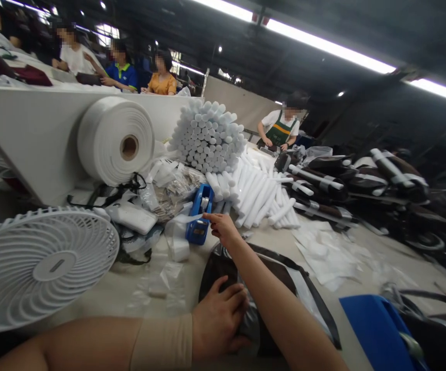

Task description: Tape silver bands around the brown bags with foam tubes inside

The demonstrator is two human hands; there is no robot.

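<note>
My left hand (219,318) lies open, fingers bent a little, on a dark brown and black fabric bag (273,257) that looks wrapped in clear plastic. Beyond it, my right hand (223,230) reaches to a blue tape dispenser (197,232), thumb and forefinger pinched at its front edge. A thin, pale strip of tape (186,219) runs left from those fingertips. My right forearm crosses over the bag and covers part of it. A beige sleeve (163,341) covers my left wrist.
A white fan (56,265) stands at left, near a big roll of white film (106,139). Behind the dispenser are stacked white foam rods (211,139). Wrapped dark bags (331,175) pile up at right, above a blue board (377,330). A co-worker (279,129) works across the table.
</note>
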